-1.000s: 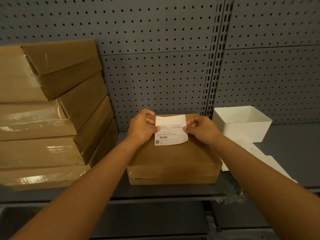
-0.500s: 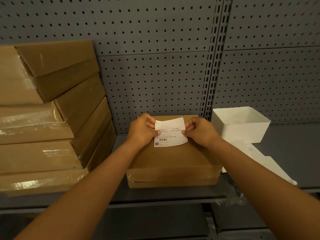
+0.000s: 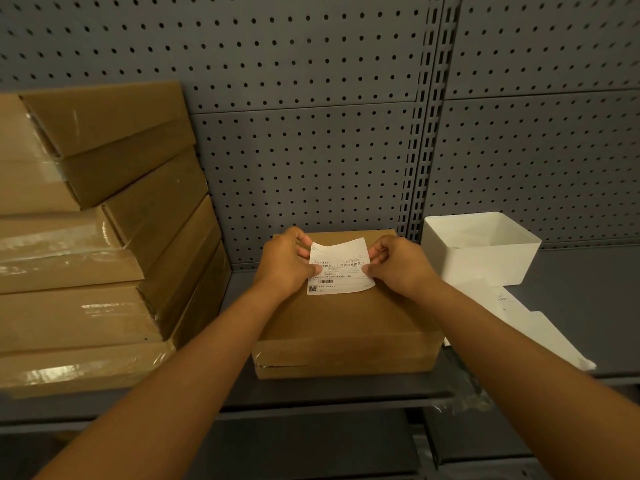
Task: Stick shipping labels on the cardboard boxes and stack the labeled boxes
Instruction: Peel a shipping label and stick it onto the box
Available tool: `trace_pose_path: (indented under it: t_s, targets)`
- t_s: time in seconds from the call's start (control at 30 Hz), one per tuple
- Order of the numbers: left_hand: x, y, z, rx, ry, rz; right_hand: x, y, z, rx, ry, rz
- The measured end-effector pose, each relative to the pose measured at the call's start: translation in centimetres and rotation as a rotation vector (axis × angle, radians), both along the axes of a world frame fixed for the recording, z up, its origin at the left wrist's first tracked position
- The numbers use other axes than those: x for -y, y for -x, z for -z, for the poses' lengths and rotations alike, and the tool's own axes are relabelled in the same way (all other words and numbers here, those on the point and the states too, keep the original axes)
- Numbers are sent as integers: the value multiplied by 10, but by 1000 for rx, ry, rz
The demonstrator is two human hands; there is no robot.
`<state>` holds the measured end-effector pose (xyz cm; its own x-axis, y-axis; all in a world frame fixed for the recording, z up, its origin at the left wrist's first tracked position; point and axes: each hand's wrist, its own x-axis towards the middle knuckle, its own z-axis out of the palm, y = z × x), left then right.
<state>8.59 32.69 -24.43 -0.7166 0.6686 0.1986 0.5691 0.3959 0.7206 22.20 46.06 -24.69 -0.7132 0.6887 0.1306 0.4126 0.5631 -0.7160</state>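
Paper-thin and limp, the shipping label bows over the far half of the cardboard box as we pinch its side edges, left hand and right hand, which we judge the safest hold against curling or creasing.

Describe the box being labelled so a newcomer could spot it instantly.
On the grey shelf against the pegboard wall, between the stack of boxes at left and the white bin at right, sits one cardboard box. It alone stands by itself, and left hand and right hand pinch a white shipping label over its top.
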Motion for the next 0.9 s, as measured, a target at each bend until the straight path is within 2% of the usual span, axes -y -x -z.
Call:
trace_pose_path:
  t_s: [0.43,0.6,0.73,0.8,0.9]
  targets:
    - [-4,-7,1,-178,64,-94,4,1,1,16,-87,22]
    - [0,-9,-5,-290,169,-179,2,-1,2,5,-63,36]
    - [4,-19,-5,-409,134,-31,9,-1,-2,-92,-191,-2]
    - [4,-25,-4,-371,113,86,16,1,-5,-93,-265,-109]
    - [6,-30,-2,-310,192,168,28,2,-5,13,-306,-260]
